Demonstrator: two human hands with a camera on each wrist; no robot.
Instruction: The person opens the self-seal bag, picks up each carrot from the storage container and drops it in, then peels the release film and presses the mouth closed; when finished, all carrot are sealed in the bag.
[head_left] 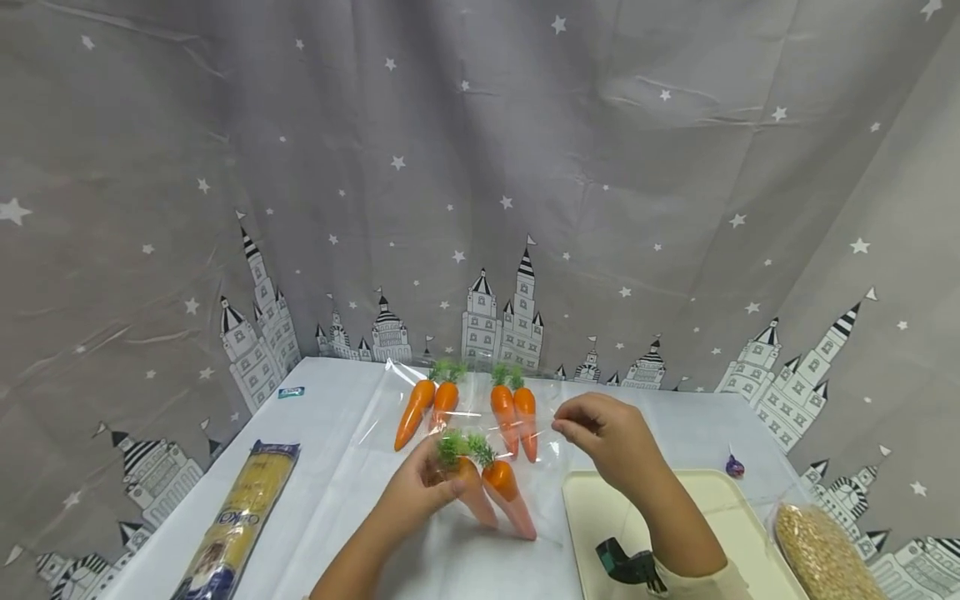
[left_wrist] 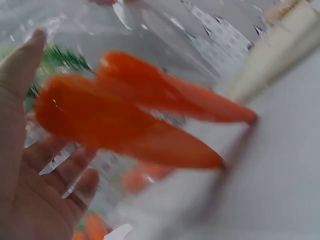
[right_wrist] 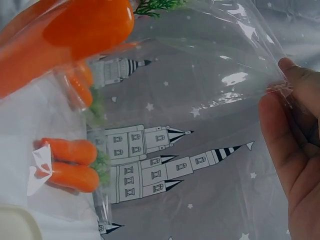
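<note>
The person's left hand (head_left: 420, 492) grips a pair of orange toy carrots (head_left: 491, 487) by their green tops, fingers curled round them, and holds them tilted with their tips resting on the white table (head_left: 337, 467). The carrots sit inside a clear plastic bag (head_left: 540, 450), and the right hand (head_left: 607, 437) pinches the bag's edge between thumb and fingertips, holding it up just above the table. Behind the held pair, two more pairs of carrots (head_left: 468, 408) lie on the table near the starry grey curtain (head_left: 480, 167). A cream tray (head_left: 720, 508) sits under the right forearm, with a bag of grain (head_left: 825, 554) beside it at the right and a small purple sweet (head_left: 735, 467) just beyond it. A packet of noodles (head_left: 240, 521) lies well apart at the left edge.
</note>
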